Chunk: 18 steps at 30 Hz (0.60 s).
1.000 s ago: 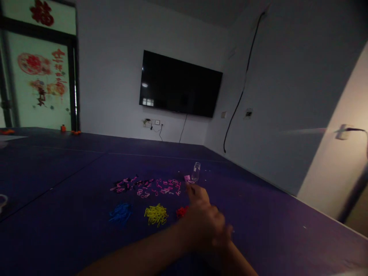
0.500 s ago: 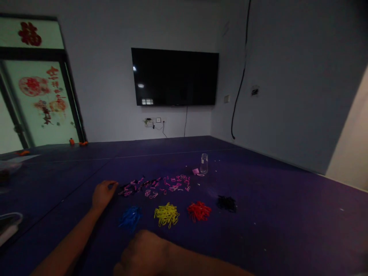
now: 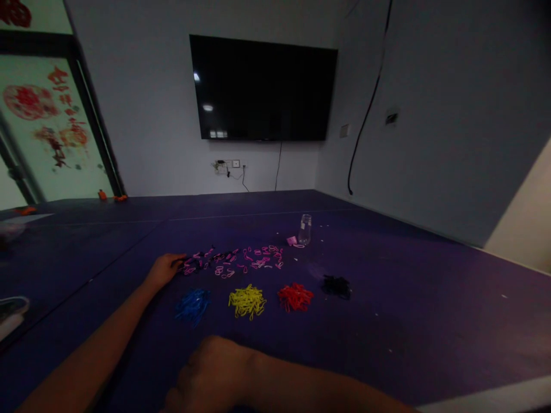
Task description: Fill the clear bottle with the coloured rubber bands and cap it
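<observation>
My left hand (image 3: 167,269) touches the left end of a scattered band of pink and black loops (image 3: 224,271), its fingers pinched together; what they hold is too small to tell. My right hand (image 3: 209,376) is low in the middle, its fingers curled downward and partly hidden behind its back. In front of the pink loops lie four piles in a row: blue (image 3: 193,305), yellow (image 3: 248,302), red (image 3: 295,297) and black (image 3: 336,286). A clear glass bottle (image 3: 305,230) stands upright behind, with a small pink piece (image 3: 292,241) beside it.
Everything lies on a wide purple surface (image 3: 408,298). At the left edge is a white-rimmed object (image 3: 12,321), partly cut off. Orange items (image 3: 102,195) lie near the door. A television (image 3: 264,89) hangs on the far wall, and a black cable (image 3: 365,115) hangs to its right.
The view has tilted down slightly. My left hand has moved a little right, onto the edge of the pink and black loops. My right hand stays near the same place, with its fingers curled.
</observation>
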{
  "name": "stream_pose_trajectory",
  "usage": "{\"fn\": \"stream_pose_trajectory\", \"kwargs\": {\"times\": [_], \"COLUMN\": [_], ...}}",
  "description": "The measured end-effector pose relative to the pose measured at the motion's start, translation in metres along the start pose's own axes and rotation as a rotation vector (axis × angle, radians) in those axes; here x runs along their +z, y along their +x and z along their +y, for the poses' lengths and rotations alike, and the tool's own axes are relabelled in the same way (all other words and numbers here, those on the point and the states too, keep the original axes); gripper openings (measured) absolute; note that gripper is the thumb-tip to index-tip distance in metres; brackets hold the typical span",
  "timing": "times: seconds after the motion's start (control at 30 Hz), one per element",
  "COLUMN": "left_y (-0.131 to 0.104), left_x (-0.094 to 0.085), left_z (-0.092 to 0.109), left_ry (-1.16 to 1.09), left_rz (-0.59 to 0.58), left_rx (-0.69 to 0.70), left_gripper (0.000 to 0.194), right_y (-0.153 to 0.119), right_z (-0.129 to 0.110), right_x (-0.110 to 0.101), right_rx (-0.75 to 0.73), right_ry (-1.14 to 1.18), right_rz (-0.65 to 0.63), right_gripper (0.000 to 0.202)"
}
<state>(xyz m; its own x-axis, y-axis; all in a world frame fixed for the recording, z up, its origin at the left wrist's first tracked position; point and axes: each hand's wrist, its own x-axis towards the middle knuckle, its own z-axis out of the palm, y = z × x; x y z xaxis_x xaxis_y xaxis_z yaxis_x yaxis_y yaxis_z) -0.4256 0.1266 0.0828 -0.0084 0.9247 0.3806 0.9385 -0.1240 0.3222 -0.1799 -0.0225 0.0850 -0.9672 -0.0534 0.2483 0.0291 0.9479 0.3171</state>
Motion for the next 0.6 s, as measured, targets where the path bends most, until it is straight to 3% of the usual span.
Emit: {"fn": "stream_pose_trajectory", "kwargs": {"times": [0.17,0.33,0.6], "left_y": [0.0004,-0.0012,-0.0011], "left_x": [0.0005,0.0004,-0.0013], "left_z": [0.0007,0.0034,0.0088], "left_ry": [-0.046,-0.148,-0.479], "left_rz": [0.008,0.020,0.147], "left_rx": [0.007,0.009,-0.128], "left_gripper": [0.035,0.032,0.028], "right_y": [-0.0027,-0.0015,-0.0011], "right_z": [-0.0001,0.0014,0.0026], "right_x": [-0.0016,0.0011,0.0003], "right_rx": [-0.006,0.034,0.016], "right_ry": [0.006,0.017,0.021], "right_rz": [-0.002,0.048,0.054], "right_gripper": [0.031,0.037,0.035]}}
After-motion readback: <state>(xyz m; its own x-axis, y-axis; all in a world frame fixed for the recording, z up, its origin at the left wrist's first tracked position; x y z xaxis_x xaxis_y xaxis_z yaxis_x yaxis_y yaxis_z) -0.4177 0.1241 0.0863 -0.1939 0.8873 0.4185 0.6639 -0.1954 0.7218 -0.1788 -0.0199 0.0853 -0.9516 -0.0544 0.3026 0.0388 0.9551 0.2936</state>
